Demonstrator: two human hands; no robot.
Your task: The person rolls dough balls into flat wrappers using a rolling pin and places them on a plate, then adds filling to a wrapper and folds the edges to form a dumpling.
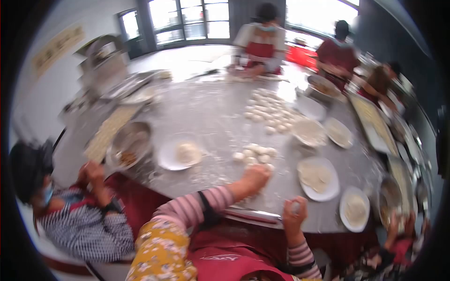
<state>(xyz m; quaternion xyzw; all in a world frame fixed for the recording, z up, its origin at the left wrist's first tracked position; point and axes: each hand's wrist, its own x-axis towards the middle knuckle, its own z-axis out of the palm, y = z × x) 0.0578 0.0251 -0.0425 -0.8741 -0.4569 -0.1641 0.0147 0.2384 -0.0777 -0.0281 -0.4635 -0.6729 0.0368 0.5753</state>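
Note:
My left hand (255,180) reaches over the floured table, its fingers curled down at the near edge of a cluster of white dough balls (251,154). The fingertips touch or nearly touch the closest balls; what lies under them is hidden. Close to the table's front edge, my right hand (294,215) is raised with its fingers curled round toward the thumb. A pale patch shows between those fingers, too blurred to name. Right of the cluster sits a white plate (330,187) with pale flour or dough on it.
A larger group of dough balls (267,110) lies farther back. Metal bowls (136,136), white plates (171,161) and trays (375,124) stand around the grey table (197,103). A co-worker (84,210) sits close on the left; several others work across and to the right.

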